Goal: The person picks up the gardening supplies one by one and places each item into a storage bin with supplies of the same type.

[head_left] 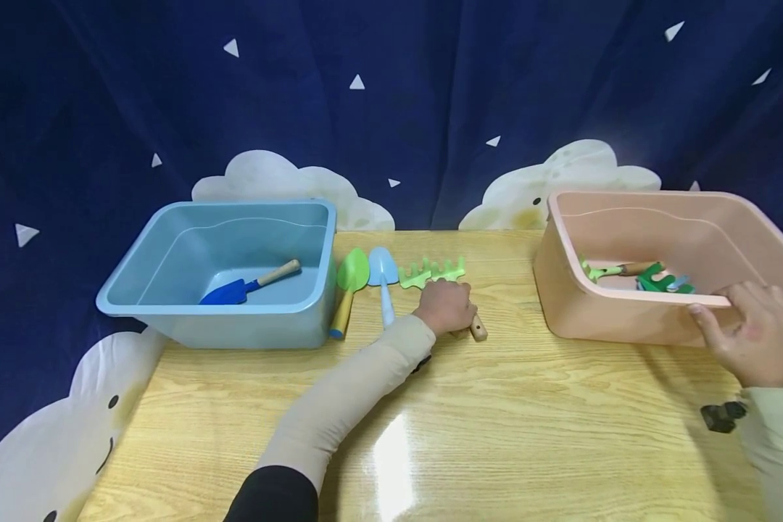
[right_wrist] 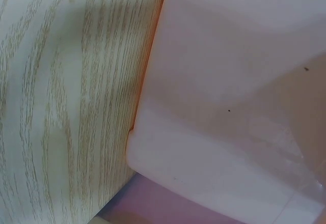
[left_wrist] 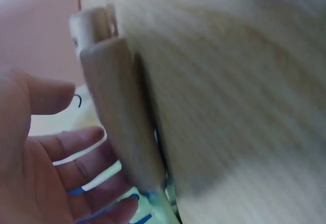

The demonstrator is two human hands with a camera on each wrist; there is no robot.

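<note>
The left hand (head_left: 446,308), fingers parted and grasping nothing, is beside the wooden handles (left_wrist: 125,112) of two green rakes (head_left: 449,272) near the bench (head_left: 528,435)'s far edge; the right hand (head_left: 757,330) grips the pink bin (head_left: 626,312) at the far right corner.

Rakes (head_left: 416,277) lay beside your left hand (head_left: 445,306), trowels (head_left: 354,272) to its left, a tub (head_left: 626,312) at your right hand (head_left: 760,333).

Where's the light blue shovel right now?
The light blue shovel lies on the table, just left of centre in the head view, between the green shovel and the green rakes by the left hand.
</note>
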